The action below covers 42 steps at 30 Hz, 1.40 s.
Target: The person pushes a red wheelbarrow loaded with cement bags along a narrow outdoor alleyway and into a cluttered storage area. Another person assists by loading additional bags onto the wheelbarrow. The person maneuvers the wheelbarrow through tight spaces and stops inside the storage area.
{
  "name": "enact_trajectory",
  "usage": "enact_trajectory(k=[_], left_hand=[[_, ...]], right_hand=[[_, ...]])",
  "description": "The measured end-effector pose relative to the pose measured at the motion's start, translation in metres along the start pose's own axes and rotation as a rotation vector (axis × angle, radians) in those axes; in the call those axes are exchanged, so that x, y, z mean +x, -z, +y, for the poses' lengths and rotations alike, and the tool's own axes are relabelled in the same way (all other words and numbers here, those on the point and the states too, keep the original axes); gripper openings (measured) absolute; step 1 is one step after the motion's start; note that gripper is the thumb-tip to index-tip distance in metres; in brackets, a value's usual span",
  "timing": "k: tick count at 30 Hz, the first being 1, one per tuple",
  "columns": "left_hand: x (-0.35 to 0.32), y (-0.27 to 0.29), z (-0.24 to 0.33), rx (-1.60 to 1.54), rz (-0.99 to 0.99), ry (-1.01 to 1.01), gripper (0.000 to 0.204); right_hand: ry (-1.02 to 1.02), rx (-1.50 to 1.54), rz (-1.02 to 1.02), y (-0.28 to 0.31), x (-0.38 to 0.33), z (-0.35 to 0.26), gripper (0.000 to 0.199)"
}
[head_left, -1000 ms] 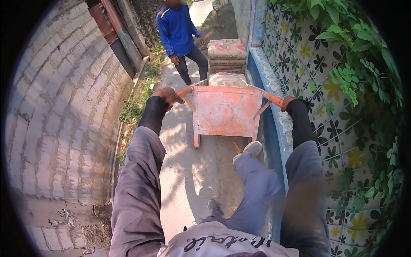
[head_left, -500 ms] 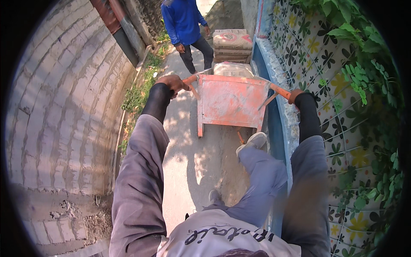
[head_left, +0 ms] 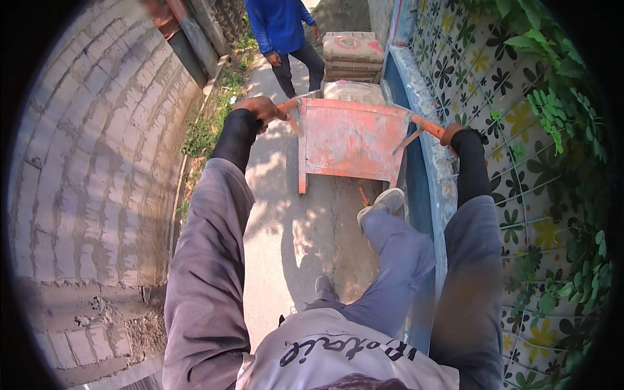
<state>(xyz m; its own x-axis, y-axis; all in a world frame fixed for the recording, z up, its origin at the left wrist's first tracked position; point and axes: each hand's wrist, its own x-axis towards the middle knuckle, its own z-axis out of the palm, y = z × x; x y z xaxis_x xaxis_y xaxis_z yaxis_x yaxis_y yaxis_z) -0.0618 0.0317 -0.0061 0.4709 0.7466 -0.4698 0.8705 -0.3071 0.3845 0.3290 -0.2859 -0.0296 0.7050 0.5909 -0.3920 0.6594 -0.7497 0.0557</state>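
My left hand (head_left: 261, 110) is closed around the left handle of an orange, worn metal wheelbarrow (head_left: 354, 138). On the other side, my right hand (head_left: 451, 133) grips the right handle, close to the tiled wall. Both arms stretch forward in dark sleeves. Paper sacks (head_left: 354, 92) lie in the wheelbarrow's tray, showing above its back panel. The wheel is hidden. Two legs of the barrow point down toward the path, one at each side of the panel.
A person in a blue shirt (head_left: 281, 29) stands at the far left of the barrow. Stacked sacks (head_left: 353, 52) rise beyond it. A block wall (head_left: 104, 162) borders the concrete path (head_left: 266, 253) on the left; a blue ledge (head_left: 426, 195), flower-patterned tiles (head_left: 520, 214) and vines (head_left: 552, 110) line the right.
The whole scene sits slightly higher in the picture, barrow, hands and feet together. Both hands keep their hold on the handles.
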Motion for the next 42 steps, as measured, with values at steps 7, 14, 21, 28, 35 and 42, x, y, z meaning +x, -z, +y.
enact_trajectory(k=[7,14,21,28,35,42], left_hand=[[0.001,-0.003,-0.004,0.032,0.001,0.005,0.056],[-0.018,-0.003,0.011,-0.009,0.038,-0.015,0.047],[-0.025,-0.005,0.013,-0.075,0.003,-0.009,0.044],[-0.025,-0.004,0.02,-0.126,0.012,-0.031,0.046],[-0.03,0.001,0.019,0.034,0.009,-0.036,0.045],[-0.018,0.0,0.005,-0.045,0.018,-0.06,0.046]], right_hand=[[0.011,-0.021,-0.006,0.0,-0.003,-0.006,0.024],[0.008,-0.059,-0.032,0.001,0.003,-0.001,0.026],[-0.001,-0.043,0.078,0.006,-0.022,-0.012,0.04],[0.015,-0.066,0.005,0.001,-0.007,0.002,0.048],[-0.016,-0.042,0.024,-0.001,0.001,0.0,0.039],[0.044,-0.137,0.064,-0.009,0.019,0.006,0.035]])
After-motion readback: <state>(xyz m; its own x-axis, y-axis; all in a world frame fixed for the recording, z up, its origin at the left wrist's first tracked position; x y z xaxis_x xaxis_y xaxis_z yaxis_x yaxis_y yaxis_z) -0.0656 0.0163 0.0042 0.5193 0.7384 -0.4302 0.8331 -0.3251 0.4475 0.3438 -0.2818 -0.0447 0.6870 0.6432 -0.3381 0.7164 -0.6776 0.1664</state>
